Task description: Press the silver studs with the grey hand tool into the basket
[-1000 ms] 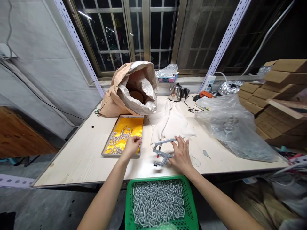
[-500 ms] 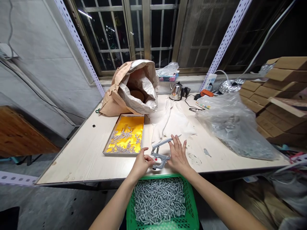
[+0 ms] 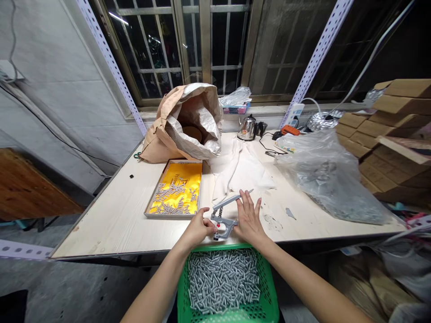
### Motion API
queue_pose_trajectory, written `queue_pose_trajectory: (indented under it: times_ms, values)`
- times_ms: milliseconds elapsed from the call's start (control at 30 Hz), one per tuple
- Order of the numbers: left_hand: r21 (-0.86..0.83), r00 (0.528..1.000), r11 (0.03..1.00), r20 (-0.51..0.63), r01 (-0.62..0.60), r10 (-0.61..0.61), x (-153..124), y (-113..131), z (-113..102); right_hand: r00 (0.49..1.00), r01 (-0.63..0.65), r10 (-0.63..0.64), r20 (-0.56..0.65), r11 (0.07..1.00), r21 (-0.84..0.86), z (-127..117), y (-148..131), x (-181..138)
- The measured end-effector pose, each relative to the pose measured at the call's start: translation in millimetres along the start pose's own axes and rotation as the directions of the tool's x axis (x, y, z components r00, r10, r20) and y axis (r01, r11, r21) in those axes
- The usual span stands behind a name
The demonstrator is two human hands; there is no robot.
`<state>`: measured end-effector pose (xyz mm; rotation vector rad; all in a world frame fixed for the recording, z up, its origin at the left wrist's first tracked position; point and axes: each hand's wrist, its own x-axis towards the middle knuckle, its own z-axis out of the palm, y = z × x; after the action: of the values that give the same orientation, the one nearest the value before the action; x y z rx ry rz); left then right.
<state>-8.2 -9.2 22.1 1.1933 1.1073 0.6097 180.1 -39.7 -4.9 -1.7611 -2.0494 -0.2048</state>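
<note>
Grey snap-fastener pliers (image 3: 229, 222), with a dark spring and a small red part at the jaw, stand just above the front of the table. My right hand (image 3: 249, 218) holds them from the right, its fingers over the raised upper handle and its palm against the lower one. The handles are spread apart. My left hand (image 3: 199, 228) is at the jaw end, thumb and fingertips pinched together beside the red part; whatever is between them is too small to make out. Right below the hands, a green basket (image 3: 269, 287) holds many ribbed grey metal pieces (image 3: 224, 280).
A shallow tray (image 3: 146, 214) lined with yellow cloth and strewn with small metal pieces lies left. Behind it leans an open paper sack (image 3: 158, 143). White cloth (image 3: 249, 170), a kettle (image 3: 247, 128), a plastic bag (image 3: 330, 179) and stacked cartons (image 3: 397, 157) stand further back and right.
The pliers and both hands have shifted very slightly to the left. The grip of each hand looks the same.
</note>
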Motion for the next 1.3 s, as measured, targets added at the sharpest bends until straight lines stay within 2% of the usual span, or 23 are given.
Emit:
queue_pose_trajectory:
  times_ms: [167,300,367,667,833,967,1067,1167,1233,1300]
  values:
    - [0.152,0.999,0.987,-0.017,-0.048,0.051,-0.5,-8.0,1.9,1.0,-0.027,0.026,0.007,1.0,0.014,3.0,-3.1,-2.9]
    - [0.354,0.991,0.926,0.041,-0.134,0.128,-1.3,-13.3,-2.7,0.999,-0.025,0.025,0.021,1.0,0.019,4.0,-6.5,-4.6]
    - [0.394,0.99,0.908,0.064,-0.141,0.127,-1.1,-14.7,-4.9,1.0,-0.022,0.022,0.02,1.0,0.018,3.9,-7.7,-5.1]
    - [0.25,0.999,0.967,0.027,-0.042,0.036,-7.1,-6.6,0.5,1.0,0.014,-0.014,-0.027,1.0,0.016,2.9,-4.7,-4.8]
    - [0.137,1.0,0.99,0.02,-0.019,0.016,-13.1,-0.7,1.9,0.994,0.023,-0.019,-0.111,0.999,0.037,3.6,-1.9,-1.8]
    - [0.077,0.999,0.997,0.013,-0.031,0.03,-18.7,-1.9,-5.0,0.992,0.065,-0.056,-0.109,0.995,0.078,8.0,2.6,-3.3]
    - [0.044,0.99,0.993,-0.079,-0.113,0.116,-27.2,-4.1,-15.8,0.992,0.085,-0.076,-0.098,0.992,0.094,13.5,6.1,-7.3]
    - [-0.007,0.961,0.989,-0.239,-0.144,0.139,-37.2,-8.5,-28.7,0.991,0.097,-0.087,-0.104,0.991,0.097,19.1,8.6,-9.7]
    - [-0.059,0.918,0.985,-0.376,-0.162,0.129,-42.6,-15.1,-39.2,0.989,0.091,-0.078,-0.123,0.991,0.102,22.1,9.5,-9.8]
    - [-0.107,0.827,0.969,-0.547,-0.221,0.129,-47.2,-26.1,-52.2,0.988,0.07,-0.053,-0.147,0.991,0.111,24.0,9.9,-9.5]
